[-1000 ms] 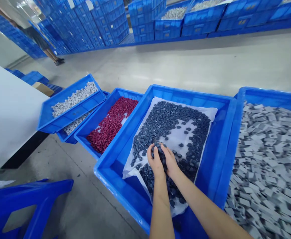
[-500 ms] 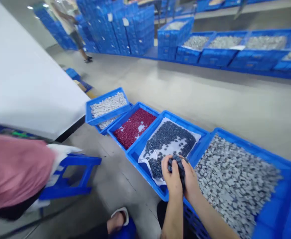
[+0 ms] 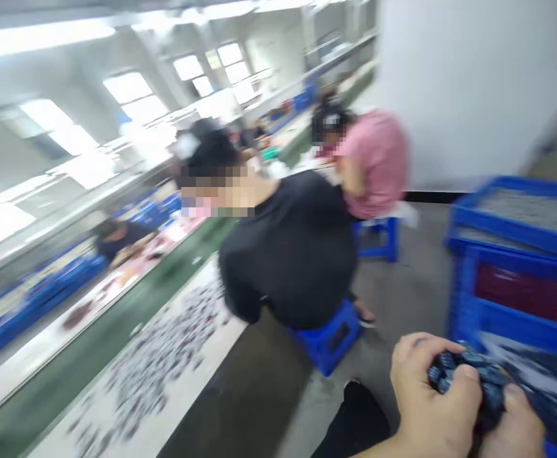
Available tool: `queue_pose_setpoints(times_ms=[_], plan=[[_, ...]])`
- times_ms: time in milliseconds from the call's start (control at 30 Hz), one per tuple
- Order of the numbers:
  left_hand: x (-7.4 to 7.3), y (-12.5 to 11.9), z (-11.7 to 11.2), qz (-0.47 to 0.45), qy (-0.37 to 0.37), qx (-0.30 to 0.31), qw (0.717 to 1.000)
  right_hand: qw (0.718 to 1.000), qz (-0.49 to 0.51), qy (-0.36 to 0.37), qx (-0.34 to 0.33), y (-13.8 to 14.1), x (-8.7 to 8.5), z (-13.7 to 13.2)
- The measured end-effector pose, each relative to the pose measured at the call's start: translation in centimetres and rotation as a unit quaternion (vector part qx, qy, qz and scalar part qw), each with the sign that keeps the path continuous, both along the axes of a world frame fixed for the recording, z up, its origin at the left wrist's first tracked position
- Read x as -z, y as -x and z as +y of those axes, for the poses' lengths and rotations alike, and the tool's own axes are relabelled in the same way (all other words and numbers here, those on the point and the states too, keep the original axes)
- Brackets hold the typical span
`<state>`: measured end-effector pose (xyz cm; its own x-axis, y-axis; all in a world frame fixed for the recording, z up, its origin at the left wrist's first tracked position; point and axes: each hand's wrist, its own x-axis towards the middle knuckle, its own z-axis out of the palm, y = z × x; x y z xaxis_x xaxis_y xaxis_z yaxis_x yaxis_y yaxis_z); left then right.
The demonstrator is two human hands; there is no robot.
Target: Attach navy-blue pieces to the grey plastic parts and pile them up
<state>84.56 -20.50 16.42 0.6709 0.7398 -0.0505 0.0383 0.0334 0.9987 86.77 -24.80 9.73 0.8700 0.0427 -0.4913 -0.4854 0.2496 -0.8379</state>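
Note:
My left hand (image 3: 433, 394) and my right hand (image 3: 517, 423) are cupped together at the lower right. Between them sits a heap of small dark blue-black pieces (image 3: 483, 375), held by both palms and thumbs. The pieces look glossy and rounded, but I cannot make out their exact kind. Just behind my hands is a blue crate (image 3: 536, 324) holding a white sheet and more dark pieces, partly hidden by my right hand. My right fingers are mostly out of sight beneath the heap.
A worktable (image 3: 231, 331) with scattered small grey pieces (image 3: 164, 362) runs along the left, beside a green conveyor belt (image 3: 92, 324). A person in black (image 3: 297, 254) sits on a blue stool (image 3: 330, 337); another in pink (image 3: 378, 159) sits beyond. Stacked crates (image 3: 512, 222) stand at right.
My view has swung left from the row of crates to the worktable and seated people. My hands have lifted away from the crate of dark pieces, still cupping the heap.

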Motion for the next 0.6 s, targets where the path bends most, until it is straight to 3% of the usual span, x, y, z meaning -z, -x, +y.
queue_pose_setpoints(times_ms=[100,167,233,367,467,600], plan=[[-2.5,8.0,5.3,-0.012,-0.027,-0.174,0.984,0.983,-0.006,-0.019,-0.184,6.8,-3.3,6.6],[-3.1,13.5,8.8,-0.013,-0.061,-0.288,0.956,0.958,0.017,-0.051,-0.283,12.0,-4.9,11.0],[-2.7,19.3,11.9,0.007,-0.084,-0.39,0.917,0.926,0.054,-0.097,-0.361,17.7,-5.7,15.0],[0.1,31.3,17.4,0.047,-0.077,-0.552,0.829,0.845,0.121,-0.167,-0.494,29.9,-5.1,21.7],[3.0,40.4,21.3,0.052,-0.067,-0.635,0.768,0.784,0.14,-0.179,-0.577,39.0,-3.2,26.1],[6.6,51.8,26.7,0.055,-0.056,-0.708,0.702,0.731,0.136,-0.167,-0.647,50.2,0.1,31.9]])
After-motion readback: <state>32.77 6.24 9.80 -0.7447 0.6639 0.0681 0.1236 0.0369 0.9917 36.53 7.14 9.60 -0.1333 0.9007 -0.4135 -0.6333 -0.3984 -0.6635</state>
